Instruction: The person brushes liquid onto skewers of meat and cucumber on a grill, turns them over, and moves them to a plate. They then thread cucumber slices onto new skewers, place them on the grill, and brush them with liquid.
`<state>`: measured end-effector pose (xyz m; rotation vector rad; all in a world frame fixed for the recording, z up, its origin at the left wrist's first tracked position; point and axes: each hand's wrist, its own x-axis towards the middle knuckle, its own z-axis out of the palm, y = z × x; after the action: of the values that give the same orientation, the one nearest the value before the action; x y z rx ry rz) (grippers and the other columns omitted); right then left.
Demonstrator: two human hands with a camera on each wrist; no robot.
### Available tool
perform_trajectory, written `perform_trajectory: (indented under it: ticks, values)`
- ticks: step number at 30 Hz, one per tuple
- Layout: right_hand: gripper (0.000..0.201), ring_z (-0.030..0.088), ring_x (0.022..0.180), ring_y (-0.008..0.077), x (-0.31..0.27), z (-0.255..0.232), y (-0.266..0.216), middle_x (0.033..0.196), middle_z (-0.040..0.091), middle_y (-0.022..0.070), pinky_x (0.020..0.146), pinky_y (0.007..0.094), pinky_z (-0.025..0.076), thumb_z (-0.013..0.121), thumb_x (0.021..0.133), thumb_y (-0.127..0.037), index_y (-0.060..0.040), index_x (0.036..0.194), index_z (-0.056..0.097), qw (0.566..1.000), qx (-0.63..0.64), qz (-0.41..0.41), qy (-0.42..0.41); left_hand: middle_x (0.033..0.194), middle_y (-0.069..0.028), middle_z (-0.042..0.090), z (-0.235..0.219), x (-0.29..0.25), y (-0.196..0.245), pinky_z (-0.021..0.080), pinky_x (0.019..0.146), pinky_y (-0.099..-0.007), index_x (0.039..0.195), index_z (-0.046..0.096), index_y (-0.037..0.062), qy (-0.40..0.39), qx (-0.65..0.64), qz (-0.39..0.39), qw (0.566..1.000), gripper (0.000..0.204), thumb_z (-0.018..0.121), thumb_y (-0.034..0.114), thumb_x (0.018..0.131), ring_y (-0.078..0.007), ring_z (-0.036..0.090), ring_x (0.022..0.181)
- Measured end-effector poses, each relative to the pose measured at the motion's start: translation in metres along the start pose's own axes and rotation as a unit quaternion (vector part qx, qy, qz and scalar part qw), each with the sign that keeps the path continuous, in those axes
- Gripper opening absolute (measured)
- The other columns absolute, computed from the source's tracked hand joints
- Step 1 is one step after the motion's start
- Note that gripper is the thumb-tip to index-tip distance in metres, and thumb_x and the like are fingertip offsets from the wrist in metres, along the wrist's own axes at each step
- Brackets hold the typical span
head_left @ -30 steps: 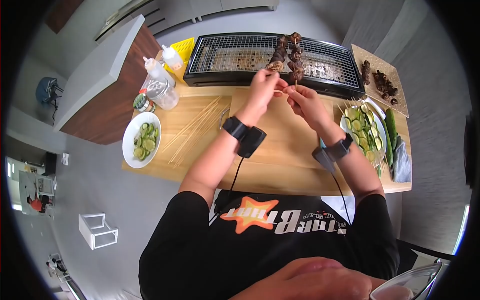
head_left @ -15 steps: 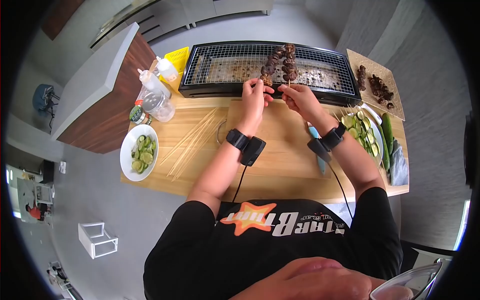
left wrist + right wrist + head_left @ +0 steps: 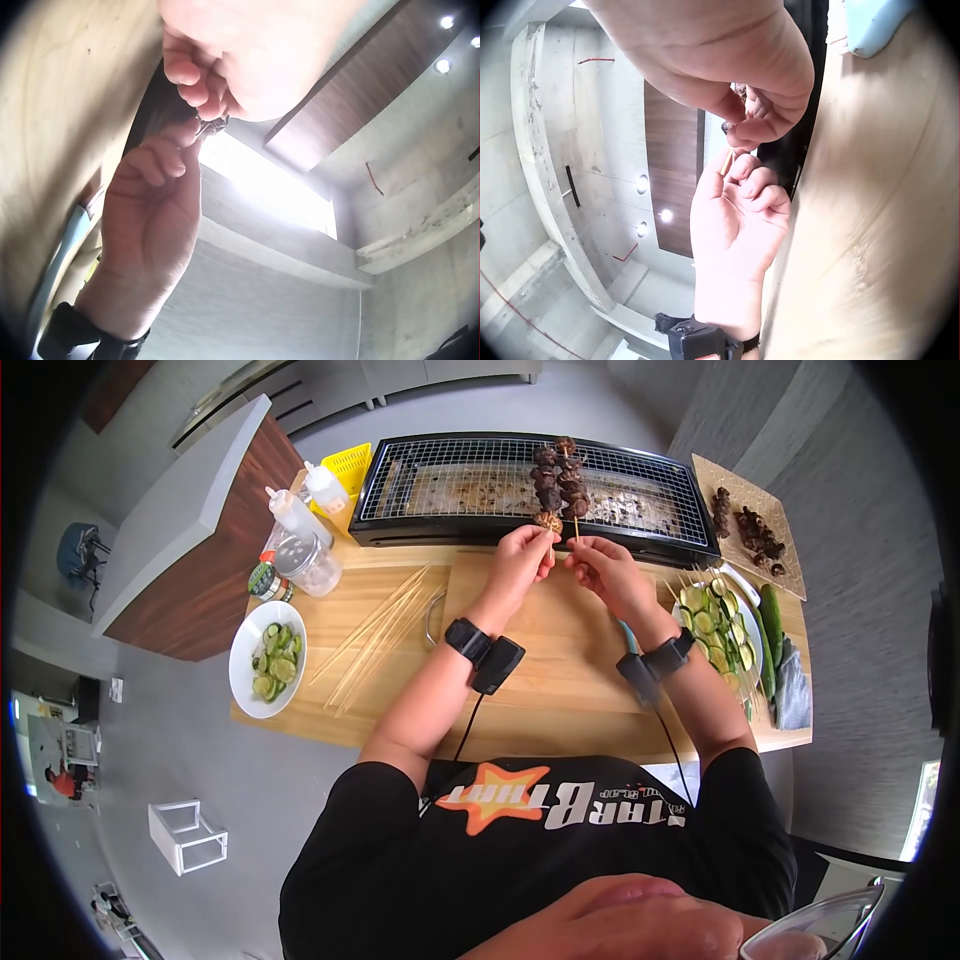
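In the head view my left hand (image 3: pixel 518 570) pinches the stick end of one dark meat skewer (image 3: pixel 547 478), whose lowest piece is lighter brown. Beside it, my right hand (image 3: pixel 611 572) pinches the bare stick of a second meat skewer (image 3: pixel 571 485). Both skewers reach away from me over the wire grate of the black grill (image 3: pixel 440 532). In the left wrist view the left hand (image 3: pixel 262 52) and right hand (image 3: pixel 154 217) are close together. The right wrist view shows a bit of stick (image 3: pixel 727 162) at the left fingertips; the meat is mostly hidden there.
Loose sticks (image 3: pixel 370 635), a bowl of cucumber slices (image 3: pixel 239 678) and bottles (image 3: pixel 325 488) stand left. To the right are a plate of skewered slices (image 3: pixel 716 628), whole cucumbers (image 3: pixel 770 630), a grey cloth (image 3: pixel 794 690) and a tray with meat (image 3: pixel 790 565). A cutting board (image 3: pixel 540 650) lies centrally.
Both hands still pinch the sticks. The two skewers have shifted and changed their tilt over the grate, and the hands have moved slightly relative to each other.
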<state>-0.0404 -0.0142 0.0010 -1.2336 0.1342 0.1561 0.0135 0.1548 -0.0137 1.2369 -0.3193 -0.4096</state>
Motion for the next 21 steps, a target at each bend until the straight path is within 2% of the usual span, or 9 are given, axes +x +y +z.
perform_trajectory:
  ticks: [5,8,12,15,19,21]
  values:
    - [0.015,0.054,0.069,0.0042,-0.002,0.002,0.009,0.085,0.063,-0.0002,0.063,0.0172,0.044,0.054,0.097,-0.018,-0.0064,0.106,0.059,1.0,0.012,-0.02,0.013,0.069,0.0037,0.055,0.001,0.001,-0.004,0.035,0.048,-0.0176,0.097,0.059,0.0057,0.018,0.019,0.033,0.999,0.018,0.053,0.022,0.096,-0.0029,0.046,0.056]
    - [0.014,0.053,0.068,0.0041,-0.012,0.012,0.013,0.084,0.062,-0.0005,0.062,0.0174,0.043,0.052,0.097,-0.016,-0.0066,0.107,0.058,0.998,0.031,-0.041,0.022,0.069,0.0034,0.054,-0.004,0.01,-0.014,0.035,0.048,-0.0174,0.098,0.058,0.0045,0.068,0.094,0.125,0.985,0.018,0.052,0.021,0.097,-0.0028,0.046,0.056]
    - [0.014,0.051,0.065,0.0046,-0.032,0.022,0.018,0.083,0.06,-0.0004,0.059,0.018,0.04,0.051,0.098,-0.015,-0.0062,0.108,0.056,0.997,0.033,-0.067,0.02,0.066,0.0018,0.052,-0.011,0.013,-0.016,0.037,0.05,-0.0208,0.098,0.057,-0.0003,0.113,0.125,0.155,0.974,0.018,0.051,0.017,0.097,-0.0039,0.045,0.055]
    - [0.014,0.049,0.064,0.005,-0.043,0.024,0.023,0.082,0.059,-0.0002,0.057,0.0184,0.038,0.05,0.098,-0.014,-0.0061,0.108,0.056,0.997,0.018,-0.076,0.026,0.065,0.0047,0.048,-0.019,0.017,-0.019,0.031,0.046,-0.0179,0.1,0.057,0.0021,0.125,0.096,0.122,0.98,0.02,0.049,0.02,0.098,-0.0016,0.04,0.053]
    - [0.015,0.048,0.063,0.0052,-0.049,0.025,0.028,0.081,0.058,-0.0002,0.057,0.0188,0.037,0.049,0.099,-0.015,-0.0063,0.108,0.056,0.997,0.02,-0.07,0.026,0.068,0.005,0.048,-0.024,0.012,-0.006,0.029,0.045,-0.0174,0.102,0.058,0.0019,0.121,-0.003,0.076,0.99,0.023,0.051,0.023,0.098,-0.0012,0.039,0.052]
    - [0.015,0.047,0.062,0.0051,-0.051,0.023,0.033,0.081,0.058,-0.0005,0.056,0.0189,0.036,0.049,0.099,-0.015,-0.0064,0.109,0.056,0.997,0.024,-0.067,0.017,0.069,0.0048,0.049,-0.025,0.009,-0.002,0.029,0.046,-0.0174,0.101,0.057,0.0021,0.122,-0.009,0.073,0.99,0.024,0.053,0.025,0.097,-0.001,0.04,0.053]
